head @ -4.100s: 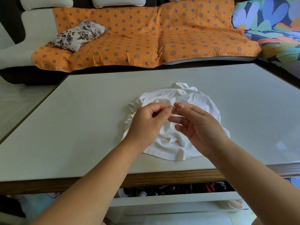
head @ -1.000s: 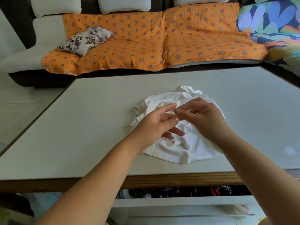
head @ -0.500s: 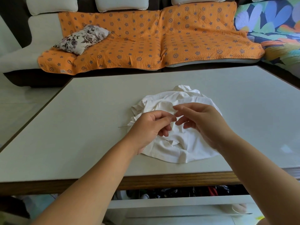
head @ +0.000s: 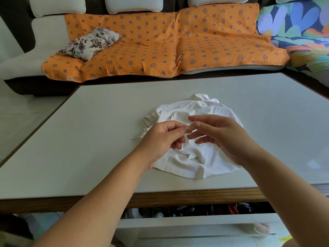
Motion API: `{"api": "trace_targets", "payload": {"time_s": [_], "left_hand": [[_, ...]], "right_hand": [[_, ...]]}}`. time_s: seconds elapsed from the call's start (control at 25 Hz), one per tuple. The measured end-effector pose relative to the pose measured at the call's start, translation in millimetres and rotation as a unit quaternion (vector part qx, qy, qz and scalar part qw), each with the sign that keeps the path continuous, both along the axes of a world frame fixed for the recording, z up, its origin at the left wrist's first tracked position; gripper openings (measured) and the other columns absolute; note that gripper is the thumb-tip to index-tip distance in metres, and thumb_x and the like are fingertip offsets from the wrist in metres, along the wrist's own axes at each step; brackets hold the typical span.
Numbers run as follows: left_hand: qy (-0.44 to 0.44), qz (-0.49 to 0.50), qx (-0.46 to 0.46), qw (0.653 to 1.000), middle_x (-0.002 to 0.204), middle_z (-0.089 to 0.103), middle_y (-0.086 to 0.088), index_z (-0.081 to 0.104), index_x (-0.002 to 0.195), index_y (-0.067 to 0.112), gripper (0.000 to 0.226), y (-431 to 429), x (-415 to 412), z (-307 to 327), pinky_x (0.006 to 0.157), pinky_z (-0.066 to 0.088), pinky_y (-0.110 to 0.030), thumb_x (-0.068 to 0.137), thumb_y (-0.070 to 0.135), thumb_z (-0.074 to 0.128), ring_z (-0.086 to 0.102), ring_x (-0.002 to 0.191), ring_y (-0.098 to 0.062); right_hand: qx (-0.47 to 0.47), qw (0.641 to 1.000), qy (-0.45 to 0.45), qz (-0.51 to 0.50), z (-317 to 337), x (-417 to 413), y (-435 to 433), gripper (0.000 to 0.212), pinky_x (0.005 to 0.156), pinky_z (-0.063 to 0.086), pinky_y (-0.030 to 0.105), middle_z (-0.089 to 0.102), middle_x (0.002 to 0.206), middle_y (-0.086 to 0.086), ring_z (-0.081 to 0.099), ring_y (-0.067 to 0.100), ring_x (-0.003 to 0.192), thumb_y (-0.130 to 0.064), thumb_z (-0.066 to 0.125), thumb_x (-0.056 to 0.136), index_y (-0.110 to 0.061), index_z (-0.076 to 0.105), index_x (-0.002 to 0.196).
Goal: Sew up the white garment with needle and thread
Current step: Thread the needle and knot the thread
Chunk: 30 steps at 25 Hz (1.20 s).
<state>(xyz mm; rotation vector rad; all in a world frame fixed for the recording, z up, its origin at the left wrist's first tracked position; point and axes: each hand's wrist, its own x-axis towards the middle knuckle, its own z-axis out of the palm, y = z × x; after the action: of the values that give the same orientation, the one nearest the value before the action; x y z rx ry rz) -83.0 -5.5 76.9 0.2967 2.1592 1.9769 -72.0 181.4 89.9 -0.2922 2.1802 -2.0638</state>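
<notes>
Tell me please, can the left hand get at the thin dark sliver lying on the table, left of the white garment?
Probably yes. The sliver lies on bare table close beside the left hand, with nothing between them. Its grip, though, is pinched shut at the fingertips and should open first.

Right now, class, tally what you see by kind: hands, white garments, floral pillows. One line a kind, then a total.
Hands: 2, left hand and right hand
White garment: 1
Floral pillow: 1
Total: 4
</notes>
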Motion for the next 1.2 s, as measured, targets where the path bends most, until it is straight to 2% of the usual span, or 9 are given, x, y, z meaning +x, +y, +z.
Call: {"api": "trace_targets", "payload": {"time_s": [0.2,0.4,0.6,0.72,0.88,0.96,1.04,1.12,1.2], "left_hand": [[0.003,-0.004,-0.013,1.000,0.065,0.059,0.002,0.073,0.097,0.007,0.015,-1.5,0.9,1.4,0.064,0.045,-0.024,0.095,0.013,0.059,0.052,0.057,-0.011],[-0.020,-0.014,0.014,1.000,0.065,0.059,0.003,0.073,0.093,0.010,0.016,-1.7,1.5,2.2,0.067,0.042,-0.027,0.096,0.011,0.057,0.051,0.058,-0.011],[-0.091,-0.037,0.095,0.991,0.068,0.056,0.002,0.074,0.092,0.009,0.016,-3.1,1.9,4.1,0.056,0.040,-0.017,0.094,0.010,0.058,0.048,0.057,-0.008],[-0.145,-0.036,0.172,0.974,0.068,0.054,0.002,0.073,0.090,0.007,0.013,-2.4,3.1,6.9,0.050,0.032,-0.016,0.084,0.015,0.065,0.044,0.054,-0.006],[-0.186,-0.014,0.246,0.951,0.069,0.052,0.003,0.076,0.093,0.012,0.019,-1.1,2.7,7.0,0.050,0.029,-0.016,0.078,0.021,0.068,0.039,0.052,-0.005],[-0.165,-0.009,0.225,0.960,0.068,0.051,0.004,0.077,0.097,0.011,0.019,-0.2,2.6,5.6,0.051,0.031,-0.016,0.082,0.020,0.068,0.039,0.053,-0.005],[-0.106,0.006,0.152,0.983,0.067,0.053,0.006,0.077,0.103,0.012,0.019,0.5,3.3,4.5,0.056,0.038,-0.016,0.088,0.016,0.067,0.042,0.055,-0.005],[-0.008,0.031,0.042,0.999,0.067,0.060,0.013,0.077,0.105,0.018,0.018,-0.4,4.5,4.7,0.063,0.043,-0.015,0.091,0.014,0.066,0.051,0.060,-0.001],[0.103,0.054,-0.061,0.991,0.075,0.068,0.015,0.077,0.105,0.022,0.019,-0.4,5.2,3.2,0.067,0.044,-0.011,0.090,0.014,0.068,0.058,0.068,0.005]], "right_hand": [[-0.032,0.998,0.019,-0.044,-1.2,-2.7,-2.4,0.030,0.074,0.057,0.031,0.076,0.091,0.011,0.073,0.023,0.084,-0.029,0.069,0.077,-0.009,0.075,0.099],[-0.003,0.996,0.041,-0.075,-3.7,-3.6,-7.4,0.012,0.067,0.056,0.026,0.076,0.082,0.005,0.073,0.017,0.077,-0.017,0.067,0.089,-0.007,0.072,0.090],[0.089,0.985,0.094,-0.117,-9.5,-0.2,-13.3,0.014,0.064,0.056,0.022,0.075,0.077,0.002,0.071,0.010,0.071,-0.020,0.063,0.094,-0.009,0.068,0.086],[0.126,0.975,0.129,-0.127,-11.8,5.4,-19.3,0.013,0.061,0.052,0.014,0.072,0.072,0.000,0.068,0.002,0.065,-0.019,0.062,0.095,-0.011,0.065,0.085],[0.149,0.963,0.162,-0.158,-15.3,8.0,-24.0,0.014,0.063,0.053,0.017,0.071,0.068,-0.003,0.067,0.002,0.065,-0.023,0.062,0.095,-0.015,0.063,0.083],[0.168,0.957,0.171,-0.164,-16.5,8.0,-24.8,0.016,0.065,0.055,0.021,0.071,0.067,-0.005,0.067,0.003,0.067,-0.030,0.062,0.094,-0.019,0.063,0.082],[0.181,0.953,0.176,-0.166,-16.4,8.0,-24.9,0.020,0.068,0.057,0.027,0.070,0.067,-0.005,0.068,0.005,0.068,-0.037,0.063,0.092,-0.020,0.063,0.082],[0.186,0.952,0.173,-0.171,-15.8,7.6,-24.5,0.021,0.069,0.057,0.031,0.070,0.066,-0.005,0.068,0.006,0.067,-0.037,0.063,0.092,-0.019,0.064,0.082],[0.197,0.950,0.168,-0.174,-15.8,7.6,-24.4,0.019,0.069,0.057,0.032,0.070,0.066,-0.005,0.068,0.005,0.066,-0.033,0.062,0.093,-0.018,0.063,0.081]]}}
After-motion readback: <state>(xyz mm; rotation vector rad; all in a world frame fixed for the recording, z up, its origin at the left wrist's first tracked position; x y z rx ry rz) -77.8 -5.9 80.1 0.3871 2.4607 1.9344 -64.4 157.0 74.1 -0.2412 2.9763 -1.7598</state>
